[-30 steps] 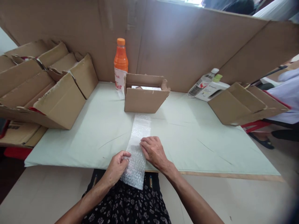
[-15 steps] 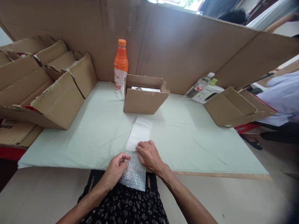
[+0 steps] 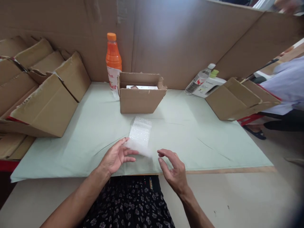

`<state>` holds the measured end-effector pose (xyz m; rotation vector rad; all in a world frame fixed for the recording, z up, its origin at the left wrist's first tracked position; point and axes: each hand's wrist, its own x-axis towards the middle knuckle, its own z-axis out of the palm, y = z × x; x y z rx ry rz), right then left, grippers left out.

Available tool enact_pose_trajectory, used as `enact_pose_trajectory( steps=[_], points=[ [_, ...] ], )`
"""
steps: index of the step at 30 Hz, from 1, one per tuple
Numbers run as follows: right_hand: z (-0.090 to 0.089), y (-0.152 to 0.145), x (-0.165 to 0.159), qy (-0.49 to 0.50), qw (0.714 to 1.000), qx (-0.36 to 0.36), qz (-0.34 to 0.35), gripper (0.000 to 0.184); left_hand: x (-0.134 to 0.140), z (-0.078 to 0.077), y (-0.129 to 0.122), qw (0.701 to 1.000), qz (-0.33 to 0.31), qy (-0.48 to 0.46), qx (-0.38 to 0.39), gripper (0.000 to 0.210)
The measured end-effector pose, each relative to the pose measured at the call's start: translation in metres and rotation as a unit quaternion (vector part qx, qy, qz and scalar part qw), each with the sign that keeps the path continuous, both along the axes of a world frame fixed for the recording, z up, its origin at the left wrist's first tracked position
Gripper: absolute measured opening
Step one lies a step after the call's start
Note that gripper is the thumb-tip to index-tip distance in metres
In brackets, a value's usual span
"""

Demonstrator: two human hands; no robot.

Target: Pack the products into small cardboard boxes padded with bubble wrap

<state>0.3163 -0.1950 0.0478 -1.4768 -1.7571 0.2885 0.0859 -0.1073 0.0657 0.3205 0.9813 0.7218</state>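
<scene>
A clear bubble wrap pouch lies on the pale green table cover, its near part folded up and blurred. My left hand is beside its left near corner, palm partly up and fingers spread; the fingertips reach the pouch's edge, and whether they touch it I cannot tell. To the right, my right hand hovers apart from the pouch, thumb and fingers curved with a gap between them and nothing inside. Beyond the pouch stands a small open cardboard box with a white carton inside.
An orange bottle stands behind the small box. Several open cardboard boxes crowd the left. At right are a clear bottle, a white jug and another box. A cardboard wall closes the back; a person is beyond.
The pouch's near part, which hung over the table edge, has been folded up onto the table. My right hand has let go and moved right; my left hand has opened. The view has shifted slightly.
</scene>
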Motion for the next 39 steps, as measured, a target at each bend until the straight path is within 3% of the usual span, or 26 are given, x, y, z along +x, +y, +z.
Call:
enact_pose_trajectory(
  steps=[3,6,8,10,12,14,16,19,22,25,28,31,36,39],
  points=[
    [-0.002,0.002,-0.017,-0.036,0.998,0.037,0.032,0.038,0.010,-0.002,0.005,1.000,0.019,0.010,-0.006,0.032],
    [-0.009,0.019,-0.029,-0.114,0.989,-0.011,0.098,0.046,0.012,-0.010,-0.002,0.998,0.009,0.046,0.035,0.040],
    [-0.018,0.033,-0.033,-0.172,0.976,-0.043,0.126,0.045,0.009,-0.017,-0.009,0.985,-0.013,0.132,0.114,0.047],
    [-0.027,0.044,-0.034,-0.207,0.968,-0.044,0.137,0.034,0.004,-0.024,-0.016,0.924,-0.035,0.277,0.261,0.047],
    [-0.032,0.050,-0.033,-0.207,0.968,-0.028,0.141,0.029,-0.001,-0.031,-0.022,0.809,-0.064,0.396,0.430,0.043],
    [-0.032,0.049,-0.031,-0.178,0.973,-0.025,0.145,0.028,-0.006,-0.038,-0.027,0.704,-0.110,0.437,0.549,0.044],
    [-0.027,0.043,-0.030,-0.130,0.978,-0.055,0.156,0.026,-0.010,-0.043,-0.031,0.655,-0.155,0.438,0.595,0.041],
    [-0.018,0.033,-0.028,-0.045,0.976,-0.127,0.171,0.025,-0.014,-0.048,-0.034,0.669,-0.187,0.437,0.571,0.030],
    [-0.014,0.023,-0.026,-0.040,0.988,-0.096,0.111,0.026,-0.011,-0.052,-0.029,0.688,-0.181,0.456,0.535,0.029],
    [-0.016,0.018,-0.026,-0.122,0.990,-0.022,0.066,0.027,-0.003,-0.057,-0.018,0.645,-0.168,0.508,0.546,0.030],
    [-0.022,0.022,-0.028,-0.192,0.976,-0.018,0.105,0.030,0.003,-0.059,-0.010,0.591,-0.123,0.554,0.574,0.029],
    [-0.026,0.032,-0.029,-0.175,0.978,-0.021,0.111,0.028,-0.002,-0.056,-0.014,0.573,-0.096,0.516,0.630,0.029],
    [-0.024,0.039,-0.023,-0.027,0.981,-0.122,0.148,0.025,-0.016,-0.051,-0.027,0.622,-0.133,0.441,0.633,0.036],
    [-0.021,0.039,-0.023,-0.043,0.990,-0.099,0.091,0.029,-0.010,-0.052,-0.016,0.639,-0.128,0.465,0.599,0.032]
  ],
)
